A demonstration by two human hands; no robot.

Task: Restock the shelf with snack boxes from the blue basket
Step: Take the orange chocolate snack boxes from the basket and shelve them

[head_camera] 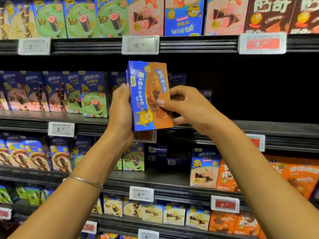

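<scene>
A blue and brown snack box [148, 87] with a yellow cartoon figure is held upright in front of the second shelf [259, 128]. It looks like a small stack, with another blue edge showing behind it on the left. My left hand [120, 109] grips the left side and bottom of the stack. My right hand [183, 102] pinches the front box, thumb on its brown face and fingers behind. The blue basket is out of view.
The second shelf is dark with a wide gap to the right of the box. Blue and green boxes [93, 97] fill its left part. Price tags [140, 45] line the shelf edges. Rows of boxes stand on the shelves above and below.
</scene>
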